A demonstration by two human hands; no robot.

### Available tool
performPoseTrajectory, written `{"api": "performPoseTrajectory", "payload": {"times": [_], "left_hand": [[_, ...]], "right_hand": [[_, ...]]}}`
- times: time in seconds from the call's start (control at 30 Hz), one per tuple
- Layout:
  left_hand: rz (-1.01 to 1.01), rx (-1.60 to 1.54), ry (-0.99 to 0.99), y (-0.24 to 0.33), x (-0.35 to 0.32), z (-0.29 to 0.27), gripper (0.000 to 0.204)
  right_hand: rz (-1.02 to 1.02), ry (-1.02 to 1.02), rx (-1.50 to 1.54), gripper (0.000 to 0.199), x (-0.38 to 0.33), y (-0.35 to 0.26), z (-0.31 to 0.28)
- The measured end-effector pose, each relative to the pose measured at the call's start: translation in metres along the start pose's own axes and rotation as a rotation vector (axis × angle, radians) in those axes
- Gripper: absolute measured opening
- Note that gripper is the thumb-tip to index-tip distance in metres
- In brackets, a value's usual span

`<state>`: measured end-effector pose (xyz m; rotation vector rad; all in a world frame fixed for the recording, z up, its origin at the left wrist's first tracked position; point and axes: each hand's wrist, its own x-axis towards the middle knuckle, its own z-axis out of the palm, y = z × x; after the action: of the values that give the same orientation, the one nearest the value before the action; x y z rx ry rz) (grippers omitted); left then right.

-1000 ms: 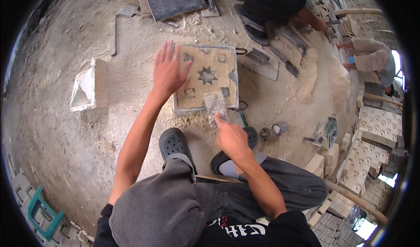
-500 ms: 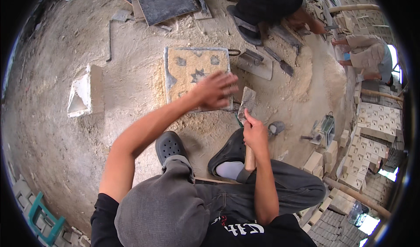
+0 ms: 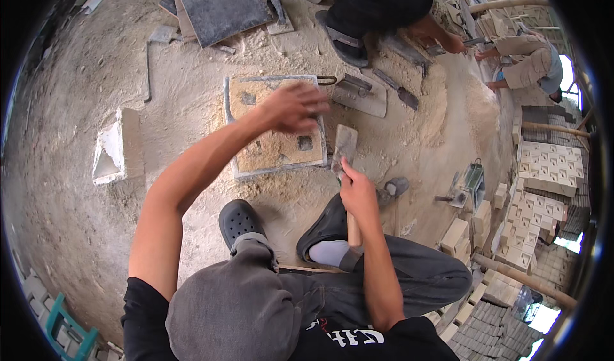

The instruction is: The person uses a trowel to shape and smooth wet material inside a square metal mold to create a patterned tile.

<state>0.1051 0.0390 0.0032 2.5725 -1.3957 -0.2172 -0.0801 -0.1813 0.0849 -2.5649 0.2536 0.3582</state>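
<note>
My left hand [image 3: 294, 109] is over a square slab [image 3: 246, 164] with a grey rim. Its fingers are stretched out and a little blurred, with nothing seen in them. Sandy powder covers the slab, and several dark grey patches show through; my hand and forearm hide part of the surface. In my right hand [image 3: 359, 198] is a paddle-like tool [image 3: 346, 141] with a wooden handle and a flat, grey-crusted end. My fingers wrap its handle, and the flat end points away from me, near the slab's right edge.
Past the slab's right side lie a flat metal plate with a handle [image 3: 364, 98] and a trowel [image 3: 406, 96]. A white-faced block [image 3: 109, 156] stands at left, dark boards [image 3: 224, 9] lie beyond. Another person crouches at the top. Patterned blocks [image 3: 550, 169] are stacked at right.
My left hand has swept farther from me across the slab, uncovering a dark patch near its right edge. The right hand keeps its hold on the paddle-like tool. The whole view has shifted slightly.
</note>
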Motion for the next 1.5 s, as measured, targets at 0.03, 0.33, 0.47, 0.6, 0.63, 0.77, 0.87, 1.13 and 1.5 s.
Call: {"api": "performPoseTrajectory", "payload": {"times": [0.03, 0.33, 0.47, 0.6, 0.63, 0.77, 0.87, 1.13, 1.5], "left_hand": [[-0.213, -0.024, 0.040, -0.018, -0.003, -0.002, 0.064], [-0.831, -0.137, 0.304, -0.053, -0.077, -0.012, 0.065], [-0.798, -0.092, 0.318, -0.022, -0.085, 0.000, 0.060], [-0.576, -0.048, 0.265, 0.026, -0.066, 0.003, 0.060], [-0.546, -0.070, 0.256, 0.037, -0.066, 0.003, 0.060], [-0.418, -0.090, 0.292, 0.073, -0.067, 0.015, 0.060], [-0.173, -0.152, 0.250, 0.113, -0.080, 0.029, 0.064], [0.013, -0.262, 0.123, 0.178, -0.122, 0.025, 0.071], [-0.264, -0.178, 0.072, 0.009, -0.044, -0.006, 0.065]], "right_hand": [[-0.085, 0.023, -0.084, 0.039, 0.014, -0.009, -0.002], [-0.199, -0.166, -0.391, 0.031, 0.142, -0.093, 0.027], [-0.184, -0.255, -0.415, 0.033, 0.126, -0.083, 0.036], [-0.191, -0.246, -0.436, 0.036, 0.094, -0.063, 0.037], [-0.193, -0.222, -0.430, 0.034, 0.084, -0.061, 0.036], [-0.189, -0.202, -0.385, 0.040, 0.042, -0.052, 0.035], [-0.155, -0.220, -0.355, 0.035, 0.007, -0.044, 0.034], [-0.017, -0.378, -0.355, 0.043, -0.068, -0.051, 0.012], [-0.131, -0.295, -0.304, 0.018, 0.112, -0.119, 0.045]]}}
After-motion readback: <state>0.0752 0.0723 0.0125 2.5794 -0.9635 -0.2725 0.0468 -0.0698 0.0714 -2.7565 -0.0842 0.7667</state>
